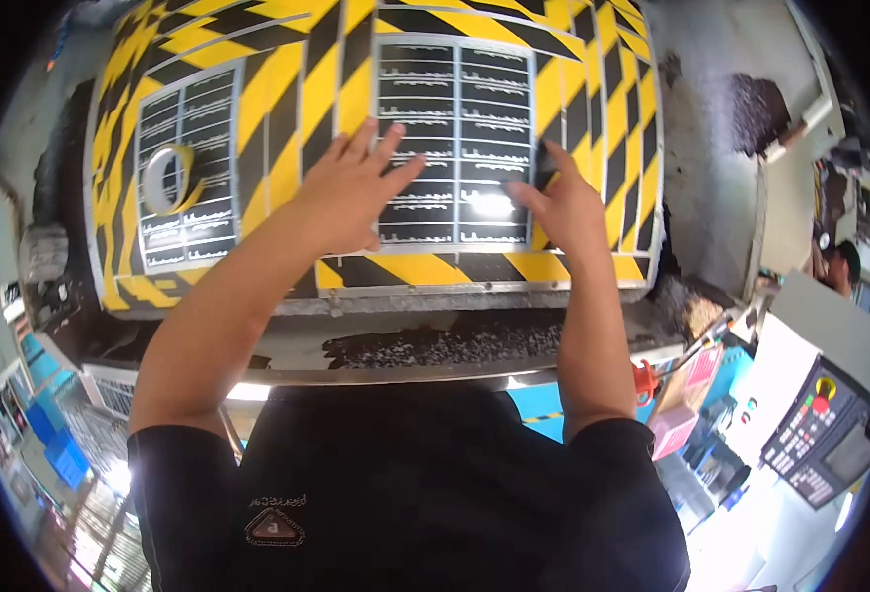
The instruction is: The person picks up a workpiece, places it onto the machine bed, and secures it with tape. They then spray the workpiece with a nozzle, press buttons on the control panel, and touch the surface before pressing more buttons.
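Note:
A black panel of plates or labels, in two columns with white markings, lies on a surface covered in yellow-and-black striped tape. My left hand rests on the panel's left edge with its fingers spread, holding nothing. Across from it, my right hand touches near the panel's right edge. Its thumb and index finger are apart, and the other fingers are partly hidden. On the left lies a second, similar panel, with a roll of yellow tape on it.
A metal machine trough with dark shavings runs along the near side. More dark chips are heaped at the right. A control panel with buttons stands at the lower right. Blue bins are at the far left.

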`<act>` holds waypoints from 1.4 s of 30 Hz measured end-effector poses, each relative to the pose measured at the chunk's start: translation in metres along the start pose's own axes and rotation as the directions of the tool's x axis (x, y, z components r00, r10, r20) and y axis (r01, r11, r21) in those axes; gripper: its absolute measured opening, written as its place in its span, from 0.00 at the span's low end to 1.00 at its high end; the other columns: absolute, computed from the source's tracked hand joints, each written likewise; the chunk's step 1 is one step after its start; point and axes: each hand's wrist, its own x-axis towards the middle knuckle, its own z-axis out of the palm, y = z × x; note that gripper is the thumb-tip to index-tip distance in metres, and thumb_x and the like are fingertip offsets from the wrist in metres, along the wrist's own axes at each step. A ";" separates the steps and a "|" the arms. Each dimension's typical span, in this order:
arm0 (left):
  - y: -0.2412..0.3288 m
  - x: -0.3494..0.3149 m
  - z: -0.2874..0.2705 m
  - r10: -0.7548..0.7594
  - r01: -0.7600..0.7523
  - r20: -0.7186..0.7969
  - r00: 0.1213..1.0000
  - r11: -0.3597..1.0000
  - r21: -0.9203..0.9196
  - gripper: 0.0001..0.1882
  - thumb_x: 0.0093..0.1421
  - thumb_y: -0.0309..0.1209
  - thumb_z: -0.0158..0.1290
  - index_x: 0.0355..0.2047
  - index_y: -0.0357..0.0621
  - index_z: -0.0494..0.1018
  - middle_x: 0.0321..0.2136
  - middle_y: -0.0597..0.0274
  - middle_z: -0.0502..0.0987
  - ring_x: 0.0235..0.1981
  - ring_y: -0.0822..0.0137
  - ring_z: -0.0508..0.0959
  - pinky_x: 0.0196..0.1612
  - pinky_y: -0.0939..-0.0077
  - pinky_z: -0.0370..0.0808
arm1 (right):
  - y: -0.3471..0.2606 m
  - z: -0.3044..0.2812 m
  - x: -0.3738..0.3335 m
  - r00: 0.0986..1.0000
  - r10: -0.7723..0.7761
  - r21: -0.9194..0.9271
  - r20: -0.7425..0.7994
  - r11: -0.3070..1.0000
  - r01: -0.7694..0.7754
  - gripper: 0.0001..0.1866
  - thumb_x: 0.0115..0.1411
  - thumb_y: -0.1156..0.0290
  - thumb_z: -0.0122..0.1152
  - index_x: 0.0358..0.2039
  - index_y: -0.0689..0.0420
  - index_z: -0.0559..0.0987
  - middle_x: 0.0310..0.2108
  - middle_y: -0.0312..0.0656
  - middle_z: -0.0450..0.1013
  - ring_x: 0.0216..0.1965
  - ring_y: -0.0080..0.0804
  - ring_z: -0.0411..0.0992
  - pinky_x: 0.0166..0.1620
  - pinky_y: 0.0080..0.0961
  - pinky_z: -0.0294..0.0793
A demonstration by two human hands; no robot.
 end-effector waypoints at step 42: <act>0.010 0.007 -0.004 0.005 -0.005 0.027 1.000 1.000 -0.014 0.61 0.42 0.37 0.75 0.73 0.62 0.51 0.75 0.51 0.42 0.75 0.45 0.42 0.75 0.51 0.48 | 0.023 0.013 -0.006 0.977 -0.189 -0.207 -0.097 0.964 0.166 0.53 0.41 0.44 0.78 0.67 0.48 0.68 0.36 0.49 0.75 0.39 0.48 0.77 0.42 0.39 0.77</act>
